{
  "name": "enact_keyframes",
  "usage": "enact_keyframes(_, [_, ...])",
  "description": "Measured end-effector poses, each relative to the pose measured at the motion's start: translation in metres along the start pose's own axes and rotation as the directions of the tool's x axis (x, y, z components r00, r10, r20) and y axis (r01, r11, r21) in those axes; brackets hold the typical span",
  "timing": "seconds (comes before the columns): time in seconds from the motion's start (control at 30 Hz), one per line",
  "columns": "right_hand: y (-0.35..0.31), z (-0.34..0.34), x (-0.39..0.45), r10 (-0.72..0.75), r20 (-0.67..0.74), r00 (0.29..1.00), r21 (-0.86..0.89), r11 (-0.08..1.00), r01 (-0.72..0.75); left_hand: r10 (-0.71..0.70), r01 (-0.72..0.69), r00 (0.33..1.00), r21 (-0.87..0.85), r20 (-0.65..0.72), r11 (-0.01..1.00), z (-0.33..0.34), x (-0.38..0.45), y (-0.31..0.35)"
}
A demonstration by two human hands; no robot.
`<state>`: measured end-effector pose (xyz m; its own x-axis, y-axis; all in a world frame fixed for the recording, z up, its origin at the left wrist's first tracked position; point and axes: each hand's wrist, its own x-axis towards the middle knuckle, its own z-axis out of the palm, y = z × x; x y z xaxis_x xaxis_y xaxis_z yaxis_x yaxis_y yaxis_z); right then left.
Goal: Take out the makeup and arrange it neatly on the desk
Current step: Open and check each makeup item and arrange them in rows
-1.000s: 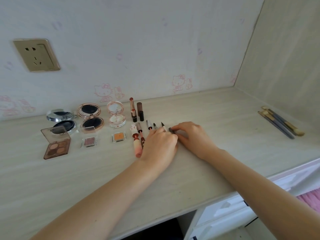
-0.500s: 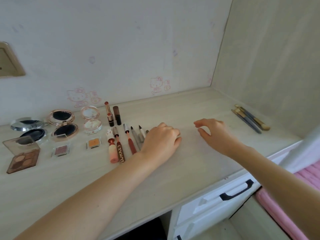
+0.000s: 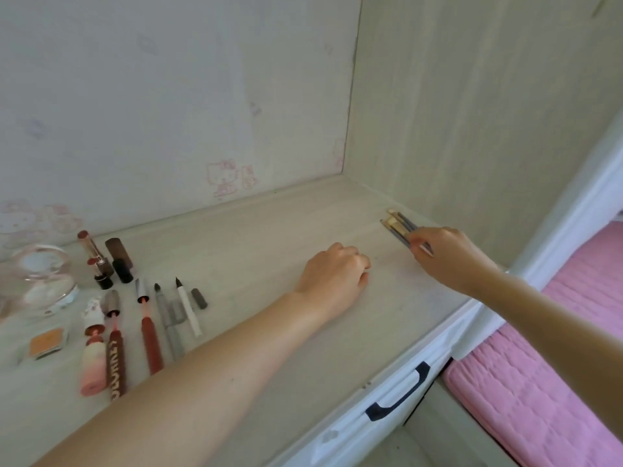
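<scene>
Soft even daylight, faint shadows, slight blur, wide-angle edge distortion

Two lipsticks (image 3: pixel 97 261) — three lip glosses (image 3: pixel 116 348) — two hands (image 3: pixel 333 278)

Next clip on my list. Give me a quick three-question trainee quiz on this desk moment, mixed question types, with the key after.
1. True or false: the right hand is at the makeup brushes by the side wall.
2. Multiple choice: the left hand is A) holding a lipstick, B) resting curled on the desk and holding nothing visible, C) pulling the drawer handle.
3. Fill in: the small grey cap lies just right of the white ____.

Key: 1 true. 2 B. 3 eyeliner pen.
</scene>
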<state>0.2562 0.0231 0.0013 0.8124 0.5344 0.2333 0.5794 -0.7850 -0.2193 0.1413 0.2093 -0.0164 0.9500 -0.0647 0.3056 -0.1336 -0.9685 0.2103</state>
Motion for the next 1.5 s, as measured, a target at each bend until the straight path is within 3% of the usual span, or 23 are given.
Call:
enact_keyframes(0.3, [0.055, -0.004, 0.046, 0.257, 0.049, 0.965, -0.027, 0.966, -0.256, 0.019, -0.011, 0.986, -0.050, 0.165, 0.999, 0.033, 0.075, 0.017])
enact_keyframes(0.7, [0.055, 0.008, 0.073, 0.288, 0.049, 0.956, -0.013, 0.958, -0.288, 0.038, -0.046, 0.986, 0.041, 0.164, 0.998, 0.046, 0.101, 0.015])
enact_keyframes(0.83, [0.050, 0.009, 0.076, 0.283, 0.080, 0.956, -0.108, 0.956, -0.274, 0.029, -0.043, 0.993, 0.124, 0.113, 0.991, 0.041, 0.106, 0.019])
enact_keyframes(1.03, [0.048, 0.004, 0.078, 0.320, 0.146, 0.936, -0.166, 0.941, -0.295, -0.114, 0.099, 0.990, 0.167, 0.084, 0.981, 0.036, 0.106, 0.019])
enact_keyframes(1.23, [0.050, -0.008, 0.077, 0.361, 0.227, 0.904, -0.056, 0.932, -0.358, -0.400, 0.393, 0.902, 0.072, 0.162, 0.917, 0.024, 0.120, 0.017])
enact_keyframes(1.37, [0.058, -0.010, 0.074, 0.368, 0.298, 0.881, 0.130, 0.899, -0.419, -0.461, 0.469, 0.860, 0.017, 0.218, 0.883, 0.021, 0.125, 0.009])
enact_keyframes(1.5, [0.063, -0.009, 0.074, 0.390, 0.351, 0.851, 0.343, 0.793, -0.504, -0.464, 0.486, 0.841, -0.010, 0.279, 0.874, 0.018, 0.124, 0.000])
